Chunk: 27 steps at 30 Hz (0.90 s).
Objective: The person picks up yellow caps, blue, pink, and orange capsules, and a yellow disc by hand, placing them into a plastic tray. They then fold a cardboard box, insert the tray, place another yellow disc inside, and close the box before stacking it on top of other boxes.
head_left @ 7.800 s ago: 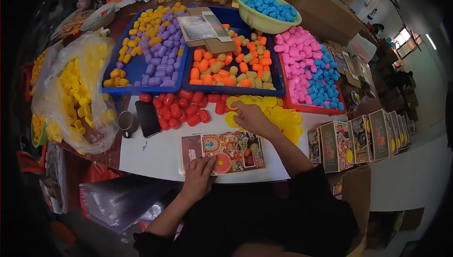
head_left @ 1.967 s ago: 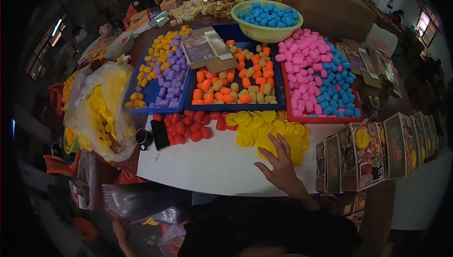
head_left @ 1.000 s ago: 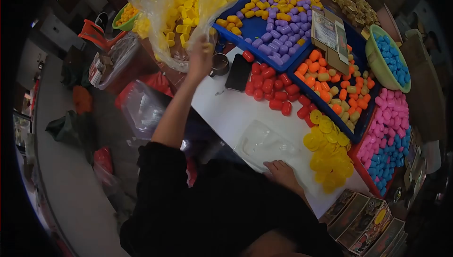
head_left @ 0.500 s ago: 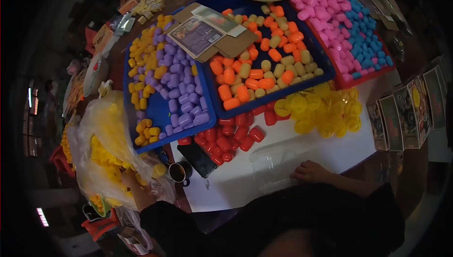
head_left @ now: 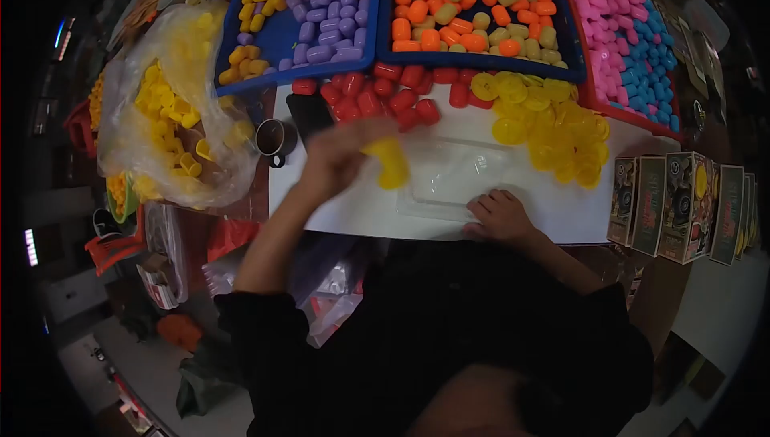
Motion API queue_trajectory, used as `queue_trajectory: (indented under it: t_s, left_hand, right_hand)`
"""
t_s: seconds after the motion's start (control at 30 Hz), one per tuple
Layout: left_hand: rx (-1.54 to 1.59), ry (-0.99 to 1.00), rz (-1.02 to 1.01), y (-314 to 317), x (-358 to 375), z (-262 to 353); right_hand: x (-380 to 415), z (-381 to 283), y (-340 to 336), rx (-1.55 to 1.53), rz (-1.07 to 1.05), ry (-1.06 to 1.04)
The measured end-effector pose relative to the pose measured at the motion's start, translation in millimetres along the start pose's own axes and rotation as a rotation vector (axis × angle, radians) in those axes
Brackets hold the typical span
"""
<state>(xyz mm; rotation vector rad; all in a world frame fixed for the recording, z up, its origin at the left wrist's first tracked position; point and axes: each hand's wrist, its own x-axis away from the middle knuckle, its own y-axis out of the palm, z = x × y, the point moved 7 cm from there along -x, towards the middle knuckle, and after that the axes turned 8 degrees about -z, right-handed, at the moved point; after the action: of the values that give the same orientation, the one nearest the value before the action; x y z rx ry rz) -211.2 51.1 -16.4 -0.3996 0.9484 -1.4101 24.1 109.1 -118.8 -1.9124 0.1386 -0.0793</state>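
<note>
My left hand (head_left: pixel 335 158), smeared by motion, is closed on a small yellow plastic piece (head_left: pixel 391 164) above the white sheet (head_left: pixel 345 216). That piece hangs near the left end of a clear plastic tray (head_left: pixel 449 174). At the tray's front right corner, my right hand (head_left: pixel 501 214) grips the rim with bent fingers. Red capsule-shaped pieces (head_left: pixel 370 103) lie loose behind the tray, and a pile of yellow discs (head_left: pixel 553 128) is to the right of them. A clear bag (head_left: pixel 120 144) at the left contains more yellow pieces (head_left: pixel 167 112).
A dark mug (head_left: pixel 275 140) and a black phone (head_left: pixel 309 116) are left of the tray. Blue trays (head_left: pixel 301 76) with purple, yellow, orange and tan capsules line the back. A red tray (head_left: pixel 634 120) holds pink and blue ones. Printed boxes (head_left: pixel 682 208) stand at the right.
My left hand has come out of the yellow bag and moved right, carrying a yellow piece over the sheet. My right hand stays at the tray corner. The view has tilted downward.
</note>
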Motion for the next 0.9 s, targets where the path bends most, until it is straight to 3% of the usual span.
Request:
queue_trajectory:
  t_s: [0.03, 0.1, 0.23, 0.33, 0.4, 0.43, 0.47, 0.5, 0.53, 0.6, 0.63, 0.77, 0.9]
  left_hand:
    - [-0.039, 0.002, -0.162, 39.6, -5.4, 21.6]
    - [-0.061, -0.053, -0.246, 93.1, 0.0, 23.8]
    - [-0.12, -0.113, -0.254, 116.5, 21.9, 26.4]
    - [-0.124, -0.194, -0.239, 111.0, 25.4, 46.3]
    - [0.092, -0.283, 0.016, 116.8, 43.3, 29.9]
    - [0.087, -0.276, 0.002, 131.5, 46.8, 27.7]
    - [0.123, -0.354, 0.158, 139.2, 52.5, 21.3]
    - [0.166, -0.422, 0.313, 142.6, 55.4, 18.9]
    - [0.177, -0.393, 0.298, 149.0, 47.4, 26.2]
    - [0.249, -0.629, 0.577, 143.1, 55.5, 23.5]
    - [0.196, -0.599, 0.614, 141.1, 55.9, 25.8]
    - [0.197, -0.502, 0.543, 146.8, 60.5, 15.4]
    - [0.217, -0.47, 0.56, 146.9, 52.2, 16.0]
  right_hand:
    - [1.4, 2.7, 0.8, 0.003, 0.013, -0.009]
    - [2.5, 4.5, 0.3, 0.002, 0.021, -0.006]
    - [1.1, 5.6, -1.5, -0.011, -0.062, 0.026]
    - [-3.5, 8.9, -13.1, -0.112, -0.104, -0.013]
    - [-29.7, 25.1, -40.0, -0.443, -0.295, 0.12]
    - [-49.1, 33.1, -63.2, -0.4, -0.046, 0.057]
    - [-64.7, 40.2, -85.5, -0.346, 0.201, 0.002]
    - [-88.2, 48.4, -88.2, -0.286, 0.233, 0.035]
    - [-112.9, 56.1, -87.4, -0.219, 0.267, 0.073]
    - [-158.3, 73.1, -52.2, -0.081, 0.031, 0.186]
    - [-173.0, 75.6, -33.7, -0.104, -0.085, 0.135]
    - [-200.5, 72.4, -11.3, -0.009, -0.322, 0.059]
    - [-190.5, 67.4, -19.3, -0.078, -0.34, 0.158]
